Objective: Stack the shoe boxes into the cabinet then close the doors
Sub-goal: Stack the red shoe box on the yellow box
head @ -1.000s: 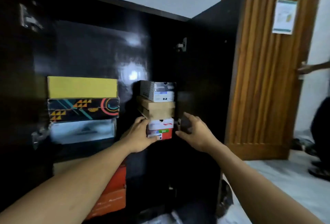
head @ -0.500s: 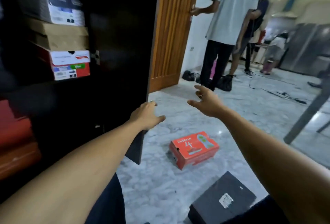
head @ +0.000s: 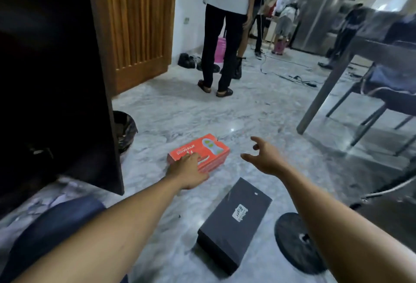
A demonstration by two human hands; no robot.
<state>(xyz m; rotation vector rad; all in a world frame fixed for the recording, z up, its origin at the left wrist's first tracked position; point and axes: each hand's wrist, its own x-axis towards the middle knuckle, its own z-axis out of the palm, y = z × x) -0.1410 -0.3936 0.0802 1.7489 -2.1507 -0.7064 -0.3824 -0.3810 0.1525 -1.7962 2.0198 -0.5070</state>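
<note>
My left hand (head: pixel 190 170) touches the likely light, stiff orange shoe box (head: pixel 213 147); right hand (head: pixel 266 157) hovers spread at 3 o'clock. I'd grip both ends.

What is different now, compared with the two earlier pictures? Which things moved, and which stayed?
Both hands left the cabinet stack and came down to the floor. The left hand now lies on the orange shoe box, without gripping; the right hand hovers open beside it. That box and the black shoe box stayed where they lay; the cabinet door stayed open.
</note>
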